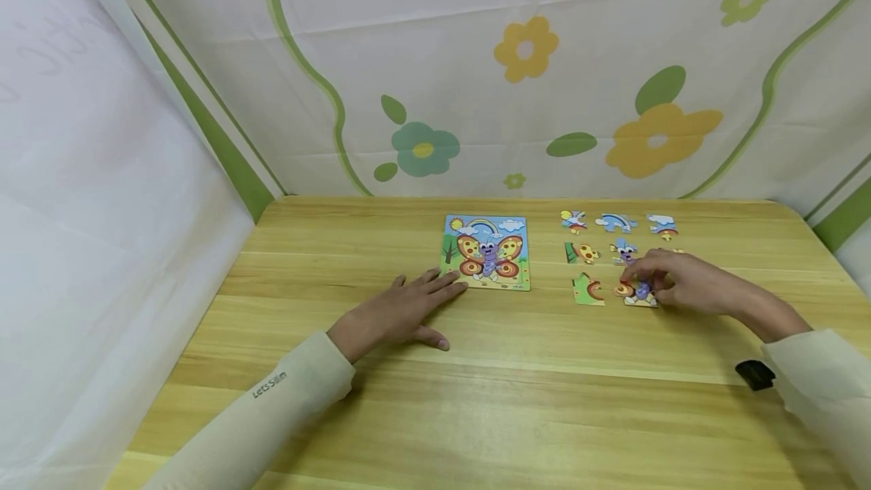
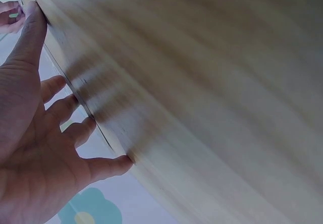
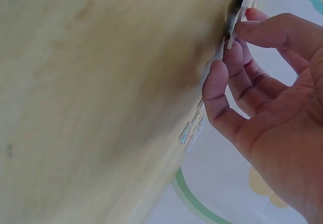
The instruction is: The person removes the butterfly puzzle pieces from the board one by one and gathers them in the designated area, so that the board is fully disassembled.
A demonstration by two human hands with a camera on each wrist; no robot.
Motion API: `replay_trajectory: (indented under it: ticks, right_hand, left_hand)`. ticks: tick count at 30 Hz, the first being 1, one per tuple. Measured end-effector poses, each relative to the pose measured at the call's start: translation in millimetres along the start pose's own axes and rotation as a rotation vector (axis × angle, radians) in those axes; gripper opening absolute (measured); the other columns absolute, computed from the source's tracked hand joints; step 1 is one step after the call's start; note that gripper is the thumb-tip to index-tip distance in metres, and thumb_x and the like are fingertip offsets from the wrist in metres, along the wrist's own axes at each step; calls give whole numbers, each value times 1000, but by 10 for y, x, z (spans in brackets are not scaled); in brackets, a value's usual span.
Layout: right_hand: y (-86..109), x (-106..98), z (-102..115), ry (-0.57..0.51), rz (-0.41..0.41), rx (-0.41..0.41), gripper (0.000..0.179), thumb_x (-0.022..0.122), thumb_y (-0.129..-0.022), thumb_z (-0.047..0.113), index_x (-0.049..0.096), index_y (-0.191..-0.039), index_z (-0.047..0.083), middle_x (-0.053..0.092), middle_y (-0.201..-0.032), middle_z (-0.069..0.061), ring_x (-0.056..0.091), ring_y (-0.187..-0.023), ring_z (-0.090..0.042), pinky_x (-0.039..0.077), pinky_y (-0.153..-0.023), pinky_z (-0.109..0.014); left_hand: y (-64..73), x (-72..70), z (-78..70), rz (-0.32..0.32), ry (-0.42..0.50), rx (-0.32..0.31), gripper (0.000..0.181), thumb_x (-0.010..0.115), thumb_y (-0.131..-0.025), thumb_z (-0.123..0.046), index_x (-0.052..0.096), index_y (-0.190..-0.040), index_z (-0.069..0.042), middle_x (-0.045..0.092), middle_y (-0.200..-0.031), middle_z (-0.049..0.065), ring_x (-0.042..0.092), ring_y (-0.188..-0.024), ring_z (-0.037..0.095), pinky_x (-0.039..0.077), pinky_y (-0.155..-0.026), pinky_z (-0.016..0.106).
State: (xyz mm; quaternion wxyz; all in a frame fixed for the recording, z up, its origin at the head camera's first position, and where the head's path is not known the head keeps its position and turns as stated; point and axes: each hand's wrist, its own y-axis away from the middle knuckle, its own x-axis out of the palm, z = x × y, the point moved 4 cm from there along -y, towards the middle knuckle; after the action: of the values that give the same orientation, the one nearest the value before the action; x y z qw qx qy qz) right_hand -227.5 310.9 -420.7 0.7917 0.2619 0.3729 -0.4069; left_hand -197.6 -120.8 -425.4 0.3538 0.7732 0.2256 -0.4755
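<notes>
My right hand (image 1: 680, 282) pinches a jigsaw puzzle piece (image 1: 641, 293) with a purple butterfly body and an orange swirl, at the near row of loose pieces. In the right wrist view, the thin edge of a piece (image 3: 232, 41) shows between thumb and fingers. My left hand (image 1: 401, 312) lies with fingers spread on the table, fingertips at the near left corner of a square butterfly picture board (image 1: 488, 278). Just beyond the right fingers is a piece with the butterfly's face (image 1: 624, 251). The right hand partly hides another piece behind it.
Several loose pieces lie in rows right of the board, among them a rainbow piece (image 1: 616, 223), a cloud piece (image 1: 662, 225) and a green corner piece (image 1: 588, 290). The wooden table (image 1: 476, 414) meets a flowered cloth (image 1: 449, 59) at the back.
</notes>
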Motion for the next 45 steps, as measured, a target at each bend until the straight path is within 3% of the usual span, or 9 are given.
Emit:
replay_trajectory:
  ticks: [21, 45]
  right_hand:
    - [-14, 47, -24, 12, -55, -52, 55, 66, -78, -24, 76, -115, 15, 58, -98, 1, 45, -84, -6, 38, -67, -23]
    - [-4, 41, -36, 12, -59, -94, 57, 66, -77, -24, 76, -115, 17, 60, -100, -1, 45, -85, -5, 40, -66, -23]
  left_hand:
    - [6, 0, 1, -6, 1, 5, 96, 67, -93, -61, 20, -170, -28, 15, -178, -1, 12, -165, 33, 21, -123, 73]
    - [6, -1, 4, 0, 21, 5, 95, 67, -93, -61, 20, -170, -28, 15, -178, -1, 10, -165, 32, 20, -124, 73]
